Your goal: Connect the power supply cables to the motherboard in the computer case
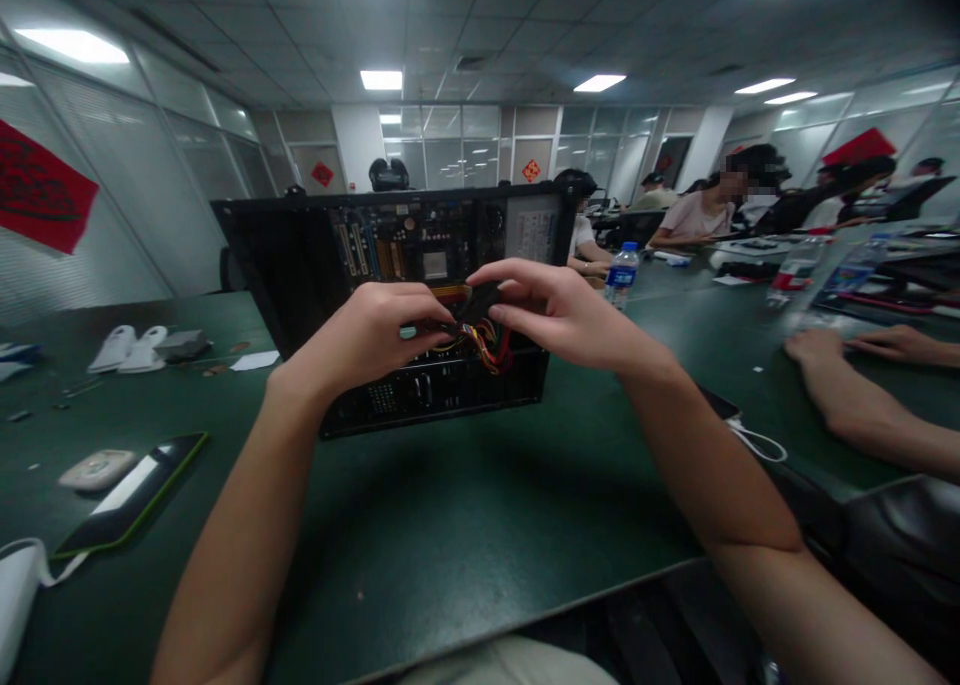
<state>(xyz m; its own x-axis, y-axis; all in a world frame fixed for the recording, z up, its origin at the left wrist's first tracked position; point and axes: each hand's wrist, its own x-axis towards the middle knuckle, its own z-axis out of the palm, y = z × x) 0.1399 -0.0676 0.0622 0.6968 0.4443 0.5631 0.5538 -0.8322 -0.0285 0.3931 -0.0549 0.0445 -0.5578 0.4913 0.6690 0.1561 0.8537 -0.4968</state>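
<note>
My left hand [390, 325] pinches the multicoloured cable bundle [489, 353] mid-frame, before the open computer case [450, 390]; my right hand [559, 310] curves, fingers slightly parted, around a dark piece [484, 300], grip unclear. A hard tug could strain the bundle's wires. Green table [450, 525] below; glass partitions [461, 140] upper centre.

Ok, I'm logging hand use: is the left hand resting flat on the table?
No, the left hand is raised in front of the open computer case, close to the coloured wires.
</note>
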